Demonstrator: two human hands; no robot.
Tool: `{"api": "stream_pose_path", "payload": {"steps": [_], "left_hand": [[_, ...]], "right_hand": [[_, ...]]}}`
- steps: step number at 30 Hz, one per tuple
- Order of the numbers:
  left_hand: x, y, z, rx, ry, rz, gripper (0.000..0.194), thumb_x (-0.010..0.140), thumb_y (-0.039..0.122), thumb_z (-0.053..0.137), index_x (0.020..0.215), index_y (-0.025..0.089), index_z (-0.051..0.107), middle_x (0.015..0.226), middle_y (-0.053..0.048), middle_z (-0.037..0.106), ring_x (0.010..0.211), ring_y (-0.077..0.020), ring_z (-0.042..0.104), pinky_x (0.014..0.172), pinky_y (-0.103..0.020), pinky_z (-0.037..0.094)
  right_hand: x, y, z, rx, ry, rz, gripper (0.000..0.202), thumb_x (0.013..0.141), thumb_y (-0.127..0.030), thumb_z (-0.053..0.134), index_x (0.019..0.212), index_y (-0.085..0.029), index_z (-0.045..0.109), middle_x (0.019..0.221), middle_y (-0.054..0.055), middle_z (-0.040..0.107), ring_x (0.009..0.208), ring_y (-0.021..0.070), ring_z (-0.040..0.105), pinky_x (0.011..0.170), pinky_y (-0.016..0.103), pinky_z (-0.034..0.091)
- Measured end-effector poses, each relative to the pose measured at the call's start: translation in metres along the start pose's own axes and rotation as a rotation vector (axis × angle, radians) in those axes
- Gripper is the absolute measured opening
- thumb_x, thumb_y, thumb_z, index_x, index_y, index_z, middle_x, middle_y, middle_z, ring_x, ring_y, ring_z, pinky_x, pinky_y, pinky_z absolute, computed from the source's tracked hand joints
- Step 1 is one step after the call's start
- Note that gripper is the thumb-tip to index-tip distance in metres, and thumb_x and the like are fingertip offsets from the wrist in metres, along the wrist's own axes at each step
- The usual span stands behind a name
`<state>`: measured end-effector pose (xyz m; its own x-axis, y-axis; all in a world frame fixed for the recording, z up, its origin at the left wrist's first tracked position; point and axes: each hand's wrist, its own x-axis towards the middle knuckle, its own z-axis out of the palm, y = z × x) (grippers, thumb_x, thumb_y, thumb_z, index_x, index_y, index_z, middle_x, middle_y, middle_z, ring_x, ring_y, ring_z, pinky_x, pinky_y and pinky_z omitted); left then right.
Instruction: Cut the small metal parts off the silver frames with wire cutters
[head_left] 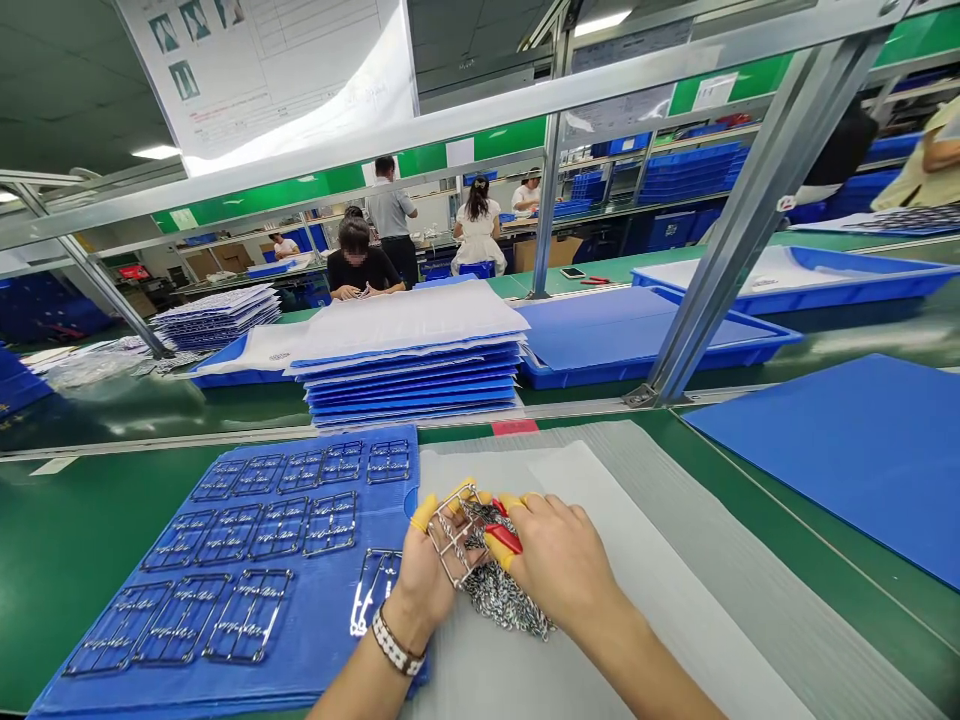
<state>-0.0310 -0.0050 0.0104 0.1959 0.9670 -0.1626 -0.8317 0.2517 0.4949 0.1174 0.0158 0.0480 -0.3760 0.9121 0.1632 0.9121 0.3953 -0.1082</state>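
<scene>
My left hand [427, 565], with yellow finger covers, holds a small silver metal frame [455, 535] with thin crossbars, tilted up. My right hand [559, 550], also in yellow finger covers, is closed around red-handled pliers [504, 538]; their jaws are hidden near the frame's right side. Just under both hands lies a heap of silver chains [506, 600] on white sheeting. To the left, several similar metal frames [250, 615] with script-like shapes inside lie in rows on a blue sheet [300, 620]. One more frame [373, 585] sits close to my left wrist.
A stack of blue and white sheets [412, 375] stands beyond the bench rail. Blue trays [750, 350] are to its right. A slanted metal post [750, 220] rises at the right, near a blue board [847, 450]. Across the line a person [364, 260] sits working.
</scene>
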Motion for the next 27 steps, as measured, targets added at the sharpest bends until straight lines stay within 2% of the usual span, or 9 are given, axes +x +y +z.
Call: {"api": "stream_pose_path", "payload": {"steps": [8,16,22,27], "left_hand": [[0.001,-0.001,-0.0037,0.061,0.013,0.023,0.043,0.09,0.04,0.039,0.112,0.012,0.063,0.114,-0.014,0.064,0.106,-0.0256,0.055,0.084,-0.037,0.046],[-0.0004,-0.0019,-0.0009,0.112,0.06,0.068,0.042,0.089,0.041,0.042,0.111,0.014,0.065,0.109,-0.012,0.065,0.11,-0.0273,0.053,0.087,-0.038,0.045],[-0.0007,-0.0024,-0.0027,0.146,0.036,0.078,0.045,0.09,0.042,0.04,0.118,0.014,0.061,0.115,-0.013,0.063,0.11,-0.0272,0.053,0.087,-0.037,0.044],[-0.0005,-0.0032,-0.0042,0.166,0.046,0.079,0.045,0.09,0.042,0.04,0.118,0.014,0.061,0.117,-0.013,0.063,0.111,-0.0278,0.053,0.087,-0.038,0.044]], "right_hand": [[0.0041,-0.001,0.0005,0.028,-0.032,-0.002,0.025,0.084,-0.034,0.051,0.102,-0.022,0.064,0.09,0.008,0.068,0.087,0.0236,0.06,0.07,0.034,0.035],[0.0055,-0.0001,0.0007,0.031,-0.032,-0.012,0.026,0.085,-0.036,0.049,0.1,-0.022,0.065,0.089,0.007,0.068,0.085,0.0239,0.06,0.069,0.035,0.035],[0.0049,0.0016,-0.0017,0.06,-0.054,-0.007,0.032,0.085,-0.039,0.049,0.108,-0.023,0.064,0.093,0.007,0.068,0.089,0.0229,0.06,0.07,0.033,0.035],[0.0048,-0.0005,-0.0013,0.024,-0.043,-0.011,0.026,0.085,-0.034,0.049,0.103,-0.022,0.065,0.091,0.007,0.068,0.087,0.0244,0.06,0.071,0.035,0.035]]}}
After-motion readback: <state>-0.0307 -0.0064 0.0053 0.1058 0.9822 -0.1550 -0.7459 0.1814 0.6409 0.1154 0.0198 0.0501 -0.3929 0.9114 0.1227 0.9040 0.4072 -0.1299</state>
